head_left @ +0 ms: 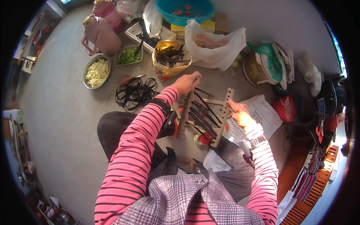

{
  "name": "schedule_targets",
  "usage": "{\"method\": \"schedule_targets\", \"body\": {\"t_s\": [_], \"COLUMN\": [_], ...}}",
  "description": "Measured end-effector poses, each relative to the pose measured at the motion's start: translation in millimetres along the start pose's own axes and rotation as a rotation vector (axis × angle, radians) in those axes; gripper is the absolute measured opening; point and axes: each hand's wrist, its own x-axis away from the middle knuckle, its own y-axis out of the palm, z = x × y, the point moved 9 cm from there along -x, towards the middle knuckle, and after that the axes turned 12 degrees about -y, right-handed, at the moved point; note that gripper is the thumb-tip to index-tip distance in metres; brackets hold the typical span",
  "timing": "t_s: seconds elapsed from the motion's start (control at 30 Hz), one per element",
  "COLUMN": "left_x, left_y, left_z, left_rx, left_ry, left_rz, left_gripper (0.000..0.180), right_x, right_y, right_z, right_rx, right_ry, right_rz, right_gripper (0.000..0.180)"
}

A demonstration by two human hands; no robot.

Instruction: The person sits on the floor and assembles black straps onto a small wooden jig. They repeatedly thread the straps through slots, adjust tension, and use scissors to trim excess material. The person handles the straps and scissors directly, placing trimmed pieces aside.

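A wooden frame of two drilled slats (186, 114) with several dark strips (203, 117) strung between them rests over my lap. My left hand (186, 82) grips the top end of the left slat, fingers closed on a dark strip there. My right hand (237, 112) holds the right slat (224, 114) from its outer side. A yellow bag of dark strips (171, 59) stands just beyond my left hand.
A loose pile of dark bands (134, 93) and scissors lie on the floor to the left. Metal bowls of pale shreds (97, 71) and greens (129, 55), two pink flasks (100, 34), a white plastic bag (214, 45), a blue basin (184, 10) and papers (262, 112) surround me.
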Motion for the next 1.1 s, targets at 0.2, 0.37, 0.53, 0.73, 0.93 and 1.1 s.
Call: {"method": "schedule_targets", "body": {"t_s": [0.2,0.37,0.53,0.73,0.93,1.1], "left_x": [1.4,3.8,32.9,63.7,70.9,68.8], "left_y": [-2.5,-6.9,-28.6,23.8,56.7,56.2], "left_z": [-0.1,8.7,60.3,140.2,142.7,118.7], "left_rx": [-0.085,-0.277,-0.397,-0.362,-0.223,-0.31], "left_ry": [-0.019,-0.118,0.056,0.477,0.35,0.217], "left_rz": [-0.009,0.046,0.362,0.171,-0.009,-0.027], "left_gripper": [0.028,0.029,0.03,0.018,0.014,0.015], "right_x": [36.5,28.2,20.7,0.9,21.4,54.5], "right_y": [-26.3,-5.4,5.3,-7.5,-3.8,1.0], "right_z": [18.1,-5.7,2.8,-31.1,-13.9,12.5], "right_rx": [0.069,-0.132,-0.257,0.053,-0.324,-0.297], "right_ry": [0.169,0.006,0.167,-0.075,0.015,0.193], "right_rz": [0.031,-0.017,-0.002,0.187,0.275,0.286], "right_gripper": [0.012,0.014,0.01,0.007,0.008,0.016]}}
